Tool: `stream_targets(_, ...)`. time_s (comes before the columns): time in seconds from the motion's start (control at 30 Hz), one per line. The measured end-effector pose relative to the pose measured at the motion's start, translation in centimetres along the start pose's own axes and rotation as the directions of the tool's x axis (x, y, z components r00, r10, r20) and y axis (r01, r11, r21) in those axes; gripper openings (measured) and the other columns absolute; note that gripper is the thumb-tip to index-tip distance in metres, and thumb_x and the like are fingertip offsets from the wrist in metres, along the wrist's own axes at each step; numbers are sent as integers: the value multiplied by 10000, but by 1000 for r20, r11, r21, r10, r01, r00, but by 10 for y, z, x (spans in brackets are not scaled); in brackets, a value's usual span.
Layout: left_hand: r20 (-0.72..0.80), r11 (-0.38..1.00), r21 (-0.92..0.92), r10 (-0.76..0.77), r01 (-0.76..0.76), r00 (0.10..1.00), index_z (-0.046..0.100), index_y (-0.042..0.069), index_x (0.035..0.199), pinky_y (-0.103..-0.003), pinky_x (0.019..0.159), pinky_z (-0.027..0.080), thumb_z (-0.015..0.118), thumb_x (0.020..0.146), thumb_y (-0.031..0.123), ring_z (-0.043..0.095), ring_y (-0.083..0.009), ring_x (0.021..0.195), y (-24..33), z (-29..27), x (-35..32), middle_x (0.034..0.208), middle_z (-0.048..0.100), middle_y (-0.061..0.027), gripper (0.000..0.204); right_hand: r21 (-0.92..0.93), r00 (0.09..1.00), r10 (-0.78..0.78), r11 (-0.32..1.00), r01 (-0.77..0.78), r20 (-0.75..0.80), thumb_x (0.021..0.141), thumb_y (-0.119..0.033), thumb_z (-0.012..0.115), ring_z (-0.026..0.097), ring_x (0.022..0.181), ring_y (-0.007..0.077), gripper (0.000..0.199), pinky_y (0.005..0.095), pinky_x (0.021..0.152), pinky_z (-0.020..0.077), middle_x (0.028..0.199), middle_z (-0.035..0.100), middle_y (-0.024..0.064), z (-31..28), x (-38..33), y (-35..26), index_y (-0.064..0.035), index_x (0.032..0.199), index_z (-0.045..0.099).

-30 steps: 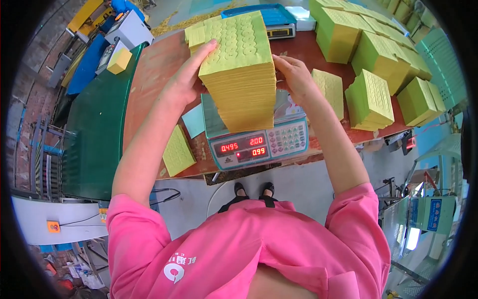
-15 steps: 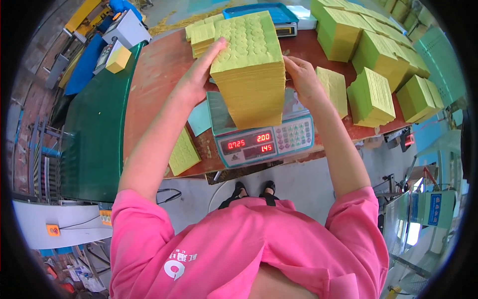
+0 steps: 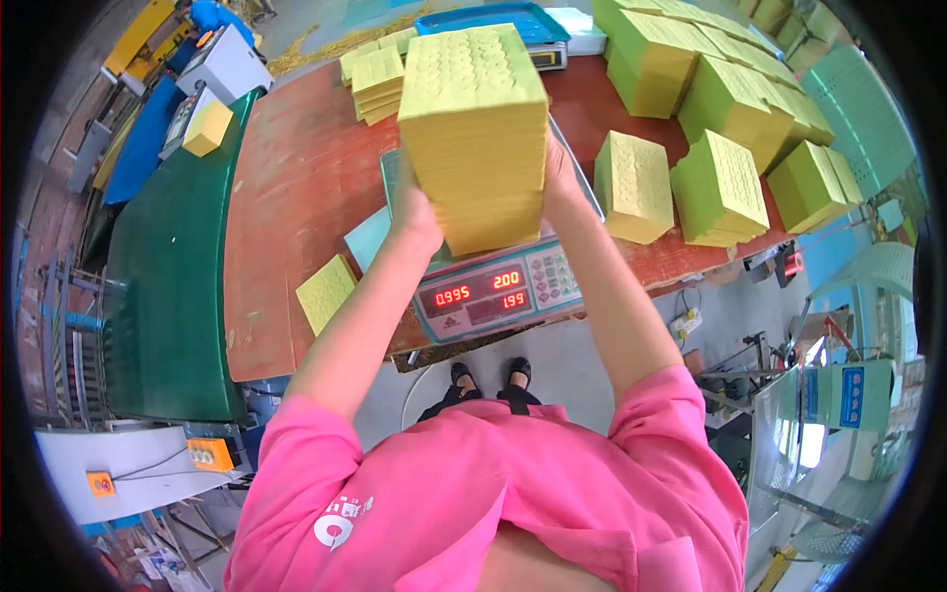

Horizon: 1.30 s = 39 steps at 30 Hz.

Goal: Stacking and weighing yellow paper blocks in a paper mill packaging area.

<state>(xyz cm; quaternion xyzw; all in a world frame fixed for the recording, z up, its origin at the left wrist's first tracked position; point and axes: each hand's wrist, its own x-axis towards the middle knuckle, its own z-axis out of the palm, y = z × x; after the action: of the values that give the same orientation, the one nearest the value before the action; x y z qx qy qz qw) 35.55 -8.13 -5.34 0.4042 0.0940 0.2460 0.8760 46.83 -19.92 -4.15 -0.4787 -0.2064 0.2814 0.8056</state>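
Note:
A tall stack of yellow embossed paper [image 3: 473, 148] stands upright over the digital scale [image 3: 498, 296] in front of me. Around its lower left side wraps my left hand [image 3: 419, 215], and my right hand [image 3: 560, 178] grips its right side. The fingers of both hands are partly hidden behind the paper. Red digits glow on the scale's panel, with a keypad on the right. The stack covers most of the weighing plate, so I cannot tell whether its full weight rests there.
Further yellow stacks [image 3: 633, 187] fill the right of the red-brown table [image 3: 286, 197]. A small pile [image 3: 377, 84] is at the back left, and a thin one [image 3: 326, 293] at the front left. Behind stands another scale with a blue tray [image 3: 493, 22]. A green surface [image 3: 163, 276] adjoins the left.
Both hands have slid down from the stack's upper sides to its lower sides. The scale's digits have changed. My view has shifted slightly.

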Motion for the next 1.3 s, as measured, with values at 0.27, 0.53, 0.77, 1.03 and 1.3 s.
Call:
stream_targets(0.27,-81,995,94,43,-35,996,463,68,1368,-330,1020,404,432,978,557,506,-173,1205,5,20,-3,1320,537,-68,626,16,986,142,990,-141,-84,965,-518,492,578,1045,188,590,339,851,480,1207,595,85,-25,16,-7,-44,1316,520)
stream_targets(0.53,-287,962,244,189,-119,939,346,-3,1442,-448,1096,331,374,1007,489,407,-303,1346,48,-64,-107,1479,387,-178,657,133,980,78,990,-55,-182,1032,-329,372,601,1113,303,494,404,957,456,1233,597,217,-88,-127,-13,35,1356,458)
stream_targets(0.77,-561,984,149,2,99,828,464,-6,1338,-418,998,425,419,1003,396,543,-263,1175,37,-97,-193,1315,542,-167,525,161,949,225,968,-191,-223,1009,-252,419,638,897,245,409,366,815,508,1006,655,146,-109,-200,6,54,1254,535)
stream_targets(1.03,-324,961,277,96,-3,941,569,-11,1222,-354,912,483,444,1001,291,609,-223,1037,23,-47,-173,1172,623,-162,394,154,973,165,978,-140,-163,980,-170,489,623,848,201,311,351,794,507,971,659,115,-107,-185,-4,30,1193,597)
stream_targets(1.3,-376,968,248,68,30,924,591,-7,1194,-349,892,492,481,992,268,626,-216,996,16,-37,-168,1112,651,-151,359,204,950,262,952,-226,-169,986,-145,468,621,844,201,299,332,769,502,937,651,104,-118,-189,7,35,1187,595)
